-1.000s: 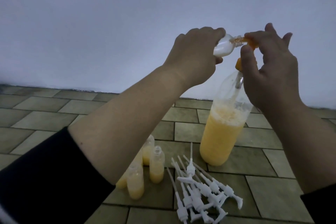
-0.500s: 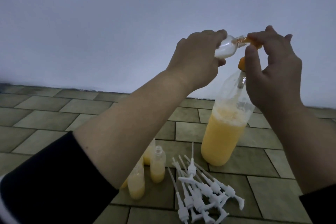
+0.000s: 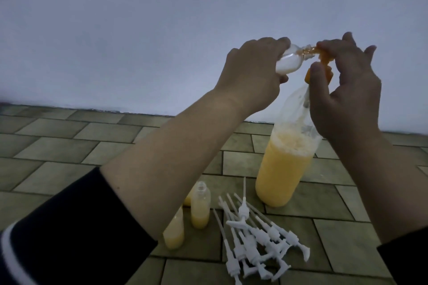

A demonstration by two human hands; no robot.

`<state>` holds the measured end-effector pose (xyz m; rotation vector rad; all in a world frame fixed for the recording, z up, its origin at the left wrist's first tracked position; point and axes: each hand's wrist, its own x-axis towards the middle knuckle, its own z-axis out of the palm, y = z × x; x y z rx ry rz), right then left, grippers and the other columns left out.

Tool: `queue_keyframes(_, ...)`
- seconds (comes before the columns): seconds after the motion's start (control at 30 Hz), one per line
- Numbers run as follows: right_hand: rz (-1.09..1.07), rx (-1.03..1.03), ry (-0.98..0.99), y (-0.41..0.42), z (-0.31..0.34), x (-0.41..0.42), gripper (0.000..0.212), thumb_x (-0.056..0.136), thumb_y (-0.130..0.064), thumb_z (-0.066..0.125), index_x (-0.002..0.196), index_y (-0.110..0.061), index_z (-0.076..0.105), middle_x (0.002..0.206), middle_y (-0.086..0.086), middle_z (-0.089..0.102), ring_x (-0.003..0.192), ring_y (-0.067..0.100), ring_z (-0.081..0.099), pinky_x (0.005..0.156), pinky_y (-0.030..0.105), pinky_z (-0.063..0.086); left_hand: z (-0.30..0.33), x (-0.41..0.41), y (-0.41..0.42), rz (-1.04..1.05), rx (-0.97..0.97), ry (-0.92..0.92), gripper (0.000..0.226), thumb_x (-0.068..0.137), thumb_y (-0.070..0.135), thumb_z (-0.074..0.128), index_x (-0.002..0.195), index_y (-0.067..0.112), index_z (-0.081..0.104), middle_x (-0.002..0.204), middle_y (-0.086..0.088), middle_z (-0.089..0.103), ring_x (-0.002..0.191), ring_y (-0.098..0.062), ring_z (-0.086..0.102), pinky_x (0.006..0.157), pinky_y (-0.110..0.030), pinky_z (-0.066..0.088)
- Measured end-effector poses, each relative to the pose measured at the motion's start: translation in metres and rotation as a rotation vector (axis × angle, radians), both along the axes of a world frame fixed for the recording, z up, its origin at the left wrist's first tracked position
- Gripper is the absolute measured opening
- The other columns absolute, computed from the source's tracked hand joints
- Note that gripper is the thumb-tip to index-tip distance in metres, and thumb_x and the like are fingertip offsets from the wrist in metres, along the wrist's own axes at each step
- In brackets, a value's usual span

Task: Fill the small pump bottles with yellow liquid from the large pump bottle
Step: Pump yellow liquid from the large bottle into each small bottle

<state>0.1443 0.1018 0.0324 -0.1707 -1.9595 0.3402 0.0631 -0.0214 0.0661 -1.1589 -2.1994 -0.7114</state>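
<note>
From the head view, your left hand (image 3: 251, 71) grips a small clear bottle (image 3: 129, 62), tipped sideways, mouth at the orange pump head (image 3: 320, 62) that your right hand (image 3: 345, 90) pinches. The large bottle (image 3: 287, 164) stands on the tiled floor (image 3: 58, 146), roughly half full, so probably heavy and steady. The small one looks light, smooth and likely slippery; hold it round the body. Filled small bottles (image 3: 200, 209) and white pump tops (image 3: 257, 240) lie nearby.

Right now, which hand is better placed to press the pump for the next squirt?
The right hand: its fingers already rest on the orange pump head of the large bottle. The left hand grips the small bottle, tilted at the spout.
</note>
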Motion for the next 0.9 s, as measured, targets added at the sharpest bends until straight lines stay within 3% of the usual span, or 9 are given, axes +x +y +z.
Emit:
queue_keyframes(0.27,0.037,0.025,-0.017,-0.003,0.015,0.003,0.04,0.096,-0.035,0.038,0.124,-0.012,0.056,0.132,0.004,0.055,0.139,0.016,0.03,0.113,0.021,0.003,0.013,-0.001,-0.011,0.001,-0.001,-0.027,0.033,0.086,0.024,0.062,0.117,0.023,0.055,0.111,0.005,0.061,0.098,-0.018,0.054,0.086,-0.035,0.044)
queue_keyframes(0.53,-0.009,-0.016,-0.027,-0.007,0.0,0.001,0.036,0.093,-0.03,0.043,0.125,-0.015,0.053,0.133,0.002,0.054,0.137,0.014,0.033,0.11,0.013,-0.002,-0.003,0.0,-0.005,-0.011,-0.018,-0.06,0.037,0.085,0.026,0.062,0.121,0.022,0.053,0.113,0.003,0.06,0.1,-0.019,0.054,0.087,-0.037,0.044)
queue_keyframes(0.73,0.01,0.012,0.006,-0.007,0.016,0.006,0.041,0.092,-0.034,0.04,0.121,-0.012,0.058,0.131,0.004,0.057,0.137,0.014,0.035,0.111,0.013,0.001,0.012,0.001,-0.01,0.027,-0.024,0.085,0.037,0.087,0.026,0.059,0.123,0.023,0.05,0.115,0.006,0.059,0.104,-0.019,0.052,0.086,-0.035,0.04)
queue_keyframes(0.9,-0.015,-0.013,-0.006,-0.004,0.004,0.004,0.033,0.092,-0.025,0.048,0.119,-0.01,0.059,0.125,0.006,0.06,0.129,0.017,0.045,0.111,0.011,0.003,-0.001,0.003,-0.005,0.001,-0.031,0.021,0.039,0.086,0.024,0.06,0.125,0.021,0.05,0.114,0.003,0.06,0.104,-0.021,0.053,0.086,-0.038,0.043)
